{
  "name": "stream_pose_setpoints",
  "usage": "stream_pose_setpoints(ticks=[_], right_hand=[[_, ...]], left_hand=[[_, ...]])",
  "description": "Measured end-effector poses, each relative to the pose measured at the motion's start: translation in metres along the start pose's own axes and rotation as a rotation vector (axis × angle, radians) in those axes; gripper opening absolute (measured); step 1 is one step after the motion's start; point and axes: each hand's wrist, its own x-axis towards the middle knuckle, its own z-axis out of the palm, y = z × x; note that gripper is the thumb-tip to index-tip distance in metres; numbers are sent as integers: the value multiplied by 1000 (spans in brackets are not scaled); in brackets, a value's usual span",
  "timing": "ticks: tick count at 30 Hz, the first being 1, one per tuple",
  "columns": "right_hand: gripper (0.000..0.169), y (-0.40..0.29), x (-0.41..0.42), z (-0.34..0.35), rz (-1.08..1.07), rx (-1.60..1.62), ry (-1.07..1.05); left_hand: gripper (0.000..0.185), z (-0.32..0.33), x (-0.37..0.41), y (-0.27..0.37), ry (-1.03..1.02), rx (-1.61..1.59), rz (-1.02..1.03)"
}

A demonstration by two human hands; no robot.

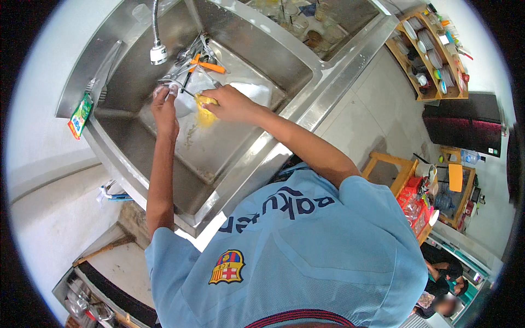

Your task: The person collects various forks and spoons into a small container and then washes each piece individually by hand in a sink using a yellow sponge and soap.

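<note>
Over a stainless steel sink basin [197, 164], my left hand [165, 104] grips a thin metal utensil whose kind I cannot tell; its fingertips look soapy. My right hand [229, 102] is closed on a yellow sponge [206, 110], just right of the left hand, at the utensil's end. Metal cutlery [186, 55] lies piled in the basin beyond the hands, with an orange-handled utensil [211, 66] on it. A fork's tines show beside the right hand. Above the basin hangs a flexible tap with a white head [158, 54].
The second basin [348, 39], upper right, holds glasses [299, 24]. A green packet [81, 115] and long metal utensils [108, 76] rest along the left rim. A wooden dish rack [430, 57] and a wooden table [389, 172] stand right; people [445, 274] are at lower right.
</note>
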Motion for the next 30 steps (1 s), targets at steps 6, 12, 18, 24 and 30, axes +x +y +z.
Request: stream_pose_setpoints(ticks=[6,12,18,24,30], right_hand=[[34,5,-3,-14,160,-103,-173],[27,42,-11,-26,255,-479,-334],[35,38,-2,-22,187,-272,-233],[25,70,96,-61,41,20,55],[28,107,265,-120,-29,-224,574]], left_hand=[[12,-14,16,-10,94,-28,53],[15,-35,29,8,95,-79,48],[17,-37,29,-14,110,33,-50],[18,-23,31,6,74,427,274],[23,-41,35,7,71,734,340]])
